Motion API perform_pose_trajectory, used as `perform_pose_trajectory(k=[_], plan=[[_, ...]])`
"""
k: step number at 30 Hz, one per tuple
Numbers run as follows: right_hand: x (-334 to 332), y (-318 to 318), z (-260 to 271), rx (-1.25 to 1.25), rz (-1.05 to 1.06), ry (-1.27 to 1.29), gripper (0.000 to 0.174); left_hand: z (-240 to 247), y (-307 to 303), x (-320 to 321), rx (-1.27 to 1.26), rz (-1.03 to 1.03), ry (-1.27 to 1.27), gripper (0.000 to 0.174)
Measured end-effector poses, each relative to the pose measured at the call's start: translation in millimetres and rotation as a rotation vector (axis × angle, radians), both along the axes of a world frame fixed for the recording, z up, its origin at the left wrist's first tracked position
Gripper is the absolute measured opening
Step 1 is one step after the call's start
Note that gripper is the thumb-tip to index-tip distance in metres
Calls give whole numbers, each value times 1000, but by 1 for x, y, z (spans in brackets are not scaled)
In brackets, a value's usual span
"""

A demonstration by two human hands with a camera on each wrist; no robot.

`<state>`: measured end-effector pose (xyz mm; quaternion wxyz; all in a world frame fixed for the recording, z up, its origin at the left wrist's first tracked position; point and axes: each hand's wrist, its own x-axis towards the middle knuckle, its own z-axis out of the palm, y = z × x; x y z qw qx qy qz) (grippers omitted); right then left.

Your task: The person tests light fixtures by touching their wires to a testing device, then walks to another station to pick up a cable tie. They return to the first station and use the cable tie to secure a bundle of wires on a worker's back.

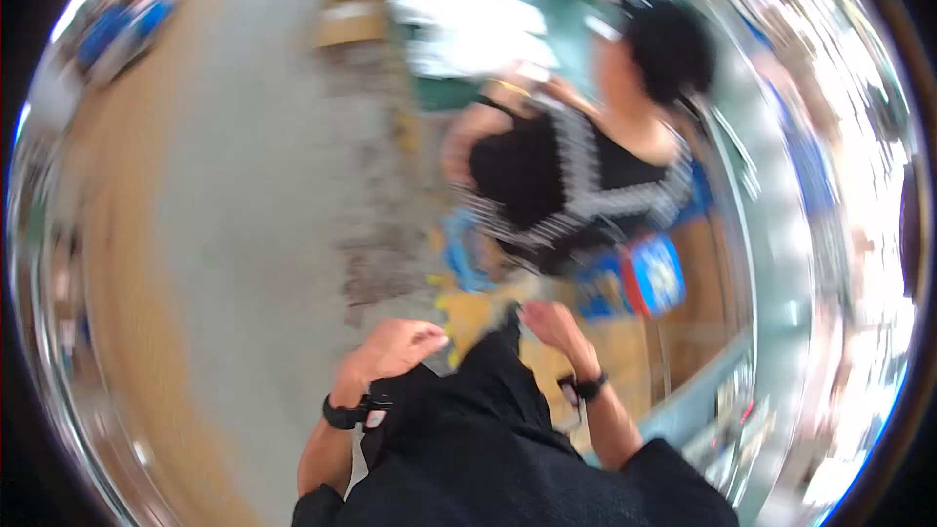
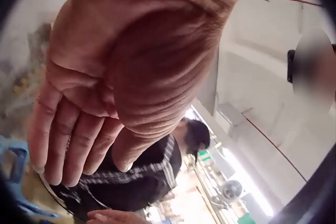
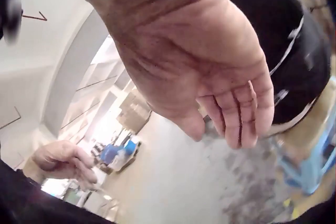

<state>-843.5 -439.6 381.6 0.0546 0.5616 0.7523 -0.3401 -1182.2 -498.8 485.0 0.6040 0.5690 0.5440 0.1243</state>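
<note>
My left hand (image 1: 393, 346) hovers in front of my body at the lower middle of the head view, with nothing in it. In the left wrist view its palm (image 2: 142, 61) shows, the fingers loosely bent and holding nothing. My right hand (image 1: 554, 325) is level with it, a short gap to the right. The right wrist view shows that palm (image 3: 194, 61) bare too, fingers relaxed. Nearest ahead of both hands is a blue plastic stool (image 1: 468, 252), blurred in the head view. Each wrist wears a black band (image 1: 590, 387).
Just ahead, a person in a black top (image 1: 532, 181) faces a green workbench (image 1: 444, 93) bearing white material (image 1: 473, 29). A blue-and-red container (image 1: 652, 276) is at the right. Grey floor (image 1: 254, 137) runs along the left, with cardboard boxes (image 1: 351, 20) farther off.
</note>
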Motion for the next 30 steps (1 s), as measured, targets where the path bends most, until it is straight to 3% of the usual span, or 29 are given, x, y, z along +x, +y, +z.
perform_pose_trajectory(k=[1,2,3,4,5,7,9,10,13,14,17,18,22,26,27,28,29,30], plan=[[-46,-4,-4,-41,86,-1,38,-10,-22,-42,-11,69,31,40],[-90,-9,-14,-60,125,282,38,-21,-50,-81,104,169,42,39],[-143,-12,2,-147,163,291,43,-25,-77,-115,182,298,119,37],[-193,-9,3,-209,330,339,44,-30,-100,-150,262,404,215,33],[-244,-7,8,-272,443,358,38,-27,-120,-182,290,589,247,27],[-325,-9,-10,-489,452,413,37,-41,-169,-252,289,889,389,24],[-416,-10,25,-545,488,387,36,-68,-196,-311,237,1125,477,23],[-445,2,7,-490,585,345,36,-88,-210,-337,272,1230,488,24],[-517,44,-26,-397,709,303,36,-101,-225,-393,93,1262,526,27],[-544,54,-38,-493,637,315,38,-106,-226,-417,74,1251,510,28],[-610,111,-132,-430,690,240,40,-129,-207,-490,24,1191,504,34],[-631,127,-156,-495,665,227,33,-139,-199,-516,1,1157,520,36],[-714,201,-210,-574,683,41,31,-129,-157,-626,-45,1073,554,41],[-796,289,-266,-664,704,-36,31,-85,-144,-737,-50,1359,554,41],[-825,311,-255,-719,563,-179,30,-72,-143,-761,-12,1492,565,40],[-849,349,-290,-899,740,-129,29,-68,-142,-787,30,1627,576,40],[-879,382,-344,-749,1195,-44,26,-75,-142,-810,-17,1701,576,36],[-919,403,-360,-338,1688,104,24,-89,-145,-833,-67,1770,579,33]])
